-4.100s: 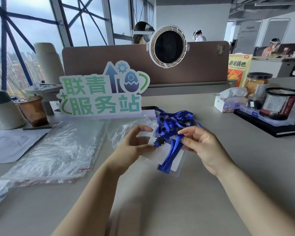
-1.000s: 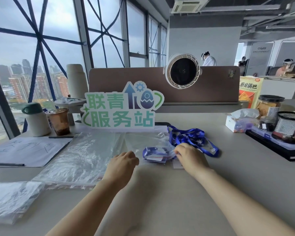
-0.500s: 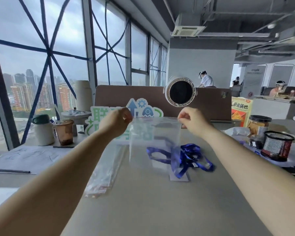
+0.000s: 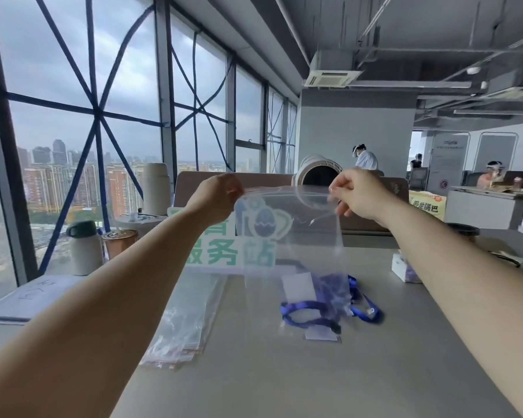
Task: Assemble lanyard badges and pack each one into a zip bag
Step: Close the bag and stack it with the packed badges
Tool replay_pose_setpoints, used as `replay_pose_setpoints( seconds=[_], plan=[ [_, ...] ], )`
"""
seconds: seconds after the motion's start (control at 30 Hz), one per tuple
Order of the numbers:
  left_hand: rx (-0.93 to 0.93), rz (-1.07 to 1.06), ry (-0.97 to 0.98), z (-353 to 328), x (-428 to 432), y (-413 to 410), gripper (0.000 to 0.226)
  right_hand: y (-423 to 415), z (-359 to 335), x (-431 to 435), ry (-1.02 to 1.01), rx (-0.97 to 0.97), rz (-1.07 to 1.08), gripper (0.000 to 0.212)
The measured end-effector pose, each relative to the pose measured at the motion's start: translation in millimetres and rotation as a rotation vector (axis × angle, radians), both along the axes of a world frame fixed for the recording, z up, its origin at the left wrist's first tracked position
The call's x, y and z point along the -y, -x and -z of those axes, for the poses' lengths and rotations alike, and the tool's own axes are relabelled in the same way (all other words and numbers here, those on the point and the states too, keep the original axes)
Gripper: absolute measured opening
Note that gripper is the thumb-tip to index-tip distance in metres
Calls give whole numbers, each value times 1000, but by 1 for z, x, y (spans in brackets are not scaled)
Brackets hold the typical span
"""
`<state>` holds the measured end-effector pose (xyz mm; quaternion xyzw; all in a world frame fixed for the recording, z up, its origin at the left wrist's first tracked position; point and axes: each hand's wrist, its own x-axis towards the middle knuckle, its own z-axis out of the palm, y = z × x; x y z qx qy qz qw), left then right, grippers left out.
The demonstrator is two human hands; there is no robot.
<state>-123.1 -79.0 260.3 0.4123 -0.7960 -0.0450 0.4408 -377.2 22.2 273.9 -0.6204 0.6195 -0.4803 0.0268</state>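
Note:
A clear zip bag (image 4: 293, 236) hangs in the air in front of me, held up by its top edge. My left hand (image 4: 218, 194) pinches the bag's top left corner. My right hand (image 4: 360, 191) pinches the top right corner, and the mouth sags open between the two hands. Below, on the grey table (image 4: 284, 372), lie blue lanyards (image 4: 329, 303) with white badge cards (image 4: 299, 286), partly seen through the bag. A stack of spare zip bags (image 4: 187, 318) lies to the left of them.
A green and white sign (image 4: 233, 251) stands behind the bag. On the left are a white bottle (image 4: 83, 248), a brown cup (image 4: 120, 242) and paper sheets (image 4: 34, 297). A tissue box (image 4: 405, 268) sits on the right. Other people sit far behind the partition.
Both hands left the lanyards on the table, picked up a zip bag by its top corners and raised it. Since half a second ago the bag is higher and its mouth wider.

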Motion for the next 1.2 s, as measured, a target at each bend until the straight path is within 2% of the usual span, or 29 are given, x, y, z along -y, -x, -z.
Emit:
replay_pose_setpoints(
  seconds=[0.07, 0.17, 0.3, 0.43, 0.57, 0.73, 0.87, 1.07, 1.2],
  plan=[
    [-34, 1, -26, 1, 2, 5, 11, 0, 0, 0, -9, 22, -19, 16],
    [-82, 16, -59, 4, 5, 12, 13, 1, 6, 4, -85, -48, -28, 18],
    [-104, 3, -140, 10, 19, 18, 14, 6, 12, 13, -127, 23, -52, 17],
    [-108, -23, -167, 20, 35, 25, 11, 11, 22, 29, -165, 177, -104, 14],
    [-131, -94, -97, 29, 51, 34, 11, 17, 32, 52, -50, 151, -64, 13],
    [-216, -35, -26, 21, 42, 29, 13, 23, 38, 53, 78, 117, -72, 17],
    [-89, 17, -57, 53, 15, 9, 8, 17, 66, 17, -5, 130, -97, 11],
    [135, 80, -197, 169, -45, -27, 6, 1, 165, -53, -314, 74, -120, 4],
    [261, 98, -331, 227, -75, -46, 24, -6, 220, -81, -444, 15, -121, 12]
  ],
)
